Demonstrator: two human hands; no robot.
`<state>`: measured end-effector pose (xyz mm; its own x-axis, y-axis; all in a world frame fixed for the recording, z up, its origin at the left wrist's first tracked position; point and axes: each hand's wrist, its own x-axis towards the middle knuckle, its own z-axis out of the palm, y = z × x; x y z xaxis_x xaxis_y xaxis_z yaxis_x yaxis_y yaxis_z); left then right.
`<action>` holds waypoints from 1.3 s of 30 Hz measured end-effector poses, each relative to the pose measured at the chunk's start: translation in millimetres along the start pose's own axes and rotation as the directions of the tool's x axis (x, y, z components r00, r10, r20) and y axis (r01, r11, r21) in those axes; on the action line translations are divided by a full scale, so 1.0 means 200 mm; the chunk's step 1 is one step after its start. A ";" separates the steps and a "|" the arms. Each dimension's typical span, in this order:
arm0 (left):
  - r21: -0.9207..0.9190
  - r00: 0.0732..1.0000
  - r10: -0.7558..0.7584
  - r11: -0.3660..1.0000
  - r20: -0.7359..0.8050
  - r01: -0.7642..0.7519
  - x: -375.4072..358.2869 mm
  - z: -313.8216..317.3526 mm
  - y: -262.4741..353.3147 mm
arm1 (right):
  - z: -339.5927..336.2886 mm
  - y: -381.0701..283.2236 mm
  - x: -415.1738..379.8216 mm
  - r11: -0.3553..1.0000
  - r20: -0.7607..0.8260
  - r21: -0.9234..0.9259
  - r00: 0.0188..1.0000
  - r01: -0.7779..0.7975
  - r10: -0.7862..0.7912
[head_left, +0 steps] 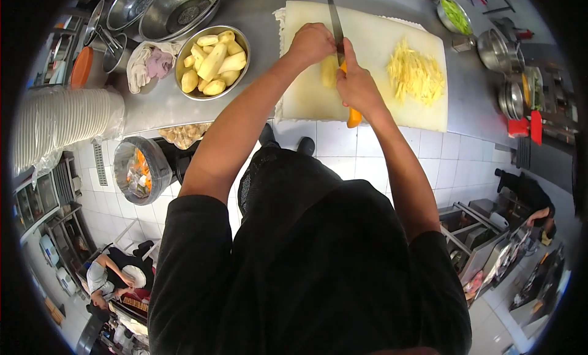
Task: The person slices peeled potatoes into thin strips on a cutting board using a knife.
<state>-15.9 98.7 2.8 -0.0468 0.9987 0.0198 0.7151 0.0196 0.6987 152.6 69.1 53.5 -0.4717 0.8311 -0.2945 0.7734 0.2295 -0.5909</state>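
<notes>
On a white cutting board [392, 117], my right hand [359, 85] grips a long knife [334, 15] by its orange handle, the blade pointing away from me. Just left of the blade, my left hand [312, 44] rests with its fingers curled down at the far end of a piece of peeled potato [329, 72]; its fingertips are hidden. A pile of thin yellow strips [416, 72] lies on the board's right side. Left of the board, a metal bowl [212, 98] holds several peeled potatoes [212, 62].
A crumpled cloth [146, 67] and metal bowls [184, 12] are at the left. Stacked containers [67, 119] stand at the left edge, above a lined bin [142, 171] on the floor. Two other people are in the background, lower left and right.
</notes>
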 end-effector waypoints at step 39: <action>0.096 0.870 0.434 0.901 -0.233 -0.423 -0.44 0.06 0.05 | 0.05 -0.03 -0.34 0.999 0.003 -0.035 1.000 0.029 -0.029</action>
<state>3.7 12.0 -1.0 0.1071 0.8670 0.4867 0.7311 -0.4004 0.5524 177.0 6.1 70.0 -0.4952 0.8226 -0.2796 0.7736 0.2710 -0.5728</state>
